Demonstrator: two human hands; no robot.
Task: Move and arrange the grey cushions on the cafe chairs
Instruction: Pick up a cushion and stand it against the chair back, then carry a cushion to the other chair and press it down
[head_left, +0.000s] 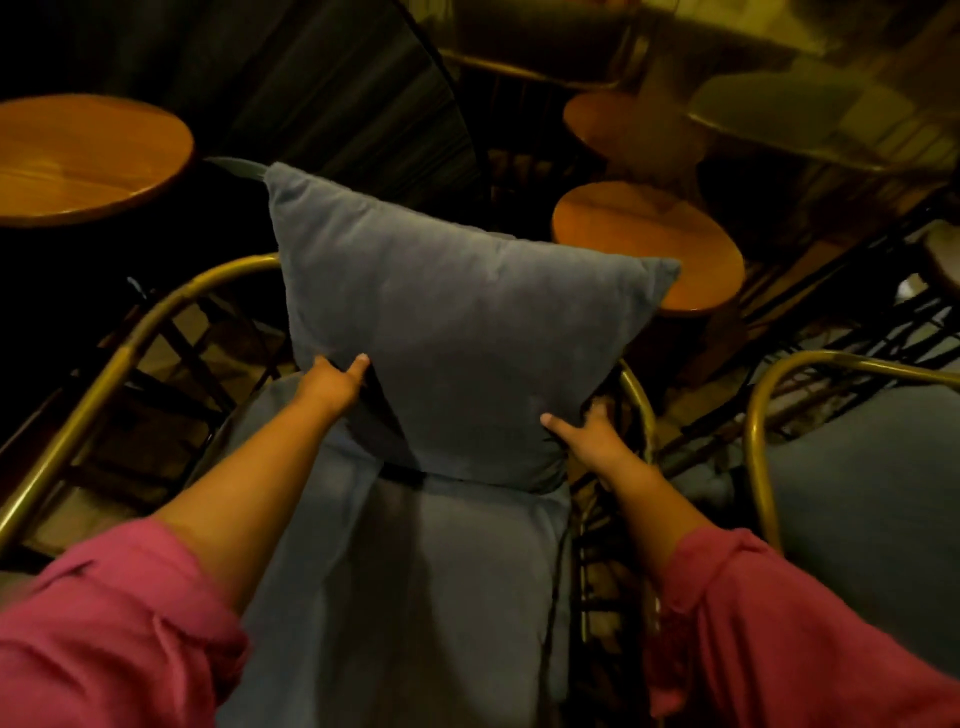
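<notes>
A square grey cushion (457, 322) stands upright in the middle of the view, over the seat of a cafe chair with a curved brass frame (104, 374). My left hand (332, 384) grips its lower left edge, thumb on the front. My right hand (592, 436) grips its lower right corner. Below it a longer grey seat cushion (415, 597) lies along the chair towards me. Both forearms come out of rolled pink sleeves.
A second brass-framed chair (758, 415) with a grey cushion (872, 499) stands at the right. Round wooden tables sit at the left (83, 156), behind the cushion (649, 234) and further back (613, 124). Dark metal railings and floor lie between them.
</notes>
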